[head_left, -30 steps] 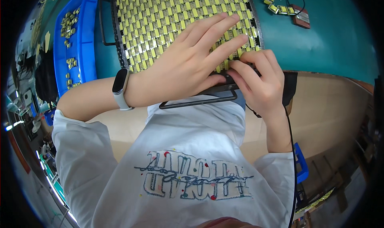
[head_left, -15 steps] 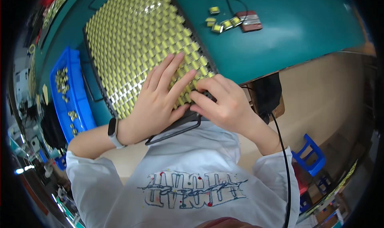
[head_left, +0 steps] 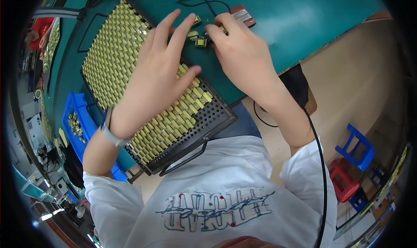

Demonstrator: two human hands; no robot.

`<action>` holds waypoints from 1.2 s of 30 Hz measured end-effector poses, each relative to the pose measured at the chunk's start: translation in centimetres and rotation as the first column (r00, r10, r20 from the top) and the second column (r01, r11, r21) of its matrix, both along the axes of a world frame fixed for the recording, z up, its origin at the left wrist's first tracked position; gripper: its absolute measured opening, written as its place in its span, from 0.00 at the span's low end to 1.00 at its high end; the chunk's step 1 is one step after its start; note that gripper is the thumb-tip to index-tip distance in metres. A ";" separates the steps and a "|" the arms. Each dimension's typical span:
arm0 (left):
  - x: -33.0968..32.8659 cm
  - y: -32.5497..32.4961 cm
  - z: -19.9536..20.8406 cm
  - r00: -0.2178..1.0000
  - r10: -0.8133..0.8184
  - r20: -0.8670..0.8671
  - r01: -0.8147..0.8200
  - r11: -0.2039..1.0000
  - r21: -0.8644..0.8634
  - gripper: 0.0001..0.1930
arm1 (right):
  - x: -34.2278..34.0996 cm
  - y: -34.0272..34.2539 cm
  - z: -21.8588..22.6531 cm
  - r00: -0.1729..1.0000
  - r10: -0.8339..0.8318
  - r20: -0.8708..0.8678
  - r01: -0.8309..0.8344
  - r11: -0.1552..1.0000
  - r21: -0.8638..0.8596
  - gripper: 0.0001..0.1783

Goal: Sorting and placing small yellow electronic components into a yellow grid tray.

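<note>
A black perforated tray (head_left: 215, 116) slants across the table, covered with rows of small yellow-taped transformers (head_left: 115, 52). Bare holes show at its near right corner. Over the tray's right part is my left hand (head_left: 158, 67), open, fingers spread and palm down. Beyond the tray's right edge my right hand (head_left: 243, 56) reaches to a few loose transformers (head_left: 200, 42). Its thumb and fingers are closed around one of them, which is mostly hidden by the fingers. A dark red block with a pale top (head_left: 244, 16) lies just past those fingertips.
A blue bin (head_left: 89, 117) with more transformers stands left of the tray. The tray's wire handle (head_left: 186, 159) juts toward my body. A black cable (head_left: 319, 161) runs along my right arm. Blue (head_left: 356, 148) and red stools (head_left: 343, 180) stand on the floor at right.
My right hand has left the tray's near corner and gone forward to the loose transformers. My left hand has lifted and spread over the tray. The view has shifted.
</note>
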State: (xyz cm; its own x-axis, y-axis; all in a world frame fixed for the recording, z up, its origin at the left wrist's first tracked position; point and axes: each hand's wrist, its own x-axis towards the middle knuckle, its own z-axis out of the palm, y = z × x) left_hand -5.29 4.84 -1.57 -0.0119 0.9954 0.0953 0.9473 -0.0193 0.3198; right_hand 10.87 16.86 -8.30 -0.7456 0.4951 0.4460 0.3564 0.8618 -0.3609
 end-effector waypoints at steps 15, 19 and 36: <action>1.3 3.4 -2.0 0.960 -0.106 0.260 0.144 0.980 -0.133 0.18 | 5.6 0.1 1.1 0.996 0.030 0.082 -0.017 0.988 -0.155 0.18; 1.8 3.2 -2.2 0.957 -0.183 0.227 0.200 0.978 -0.058 0.19 | 6.1 0.2 1.1 1.000 0.020 -0.012 -0.021 0.991 -0.130 0.19; -4.0 -5.7 8.0 0.909 -0.202 0.364 -0.055 0.808 0.586 0.21 | 5.7 -2.5 2.4 0.993 0.065 -0.101 -0.062 0.997 0.039 0.22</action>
State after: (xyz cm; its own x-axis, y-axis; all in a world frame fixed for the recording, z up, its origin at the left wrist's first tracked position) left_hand -9.28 -0.82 6.42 -0.1051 0.7542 0.6481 0.7305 -0.3837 0.5649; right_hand 16.57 14.33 -5.88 -0.7249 0.4307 0.5377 0.2634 0.8945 -0.3613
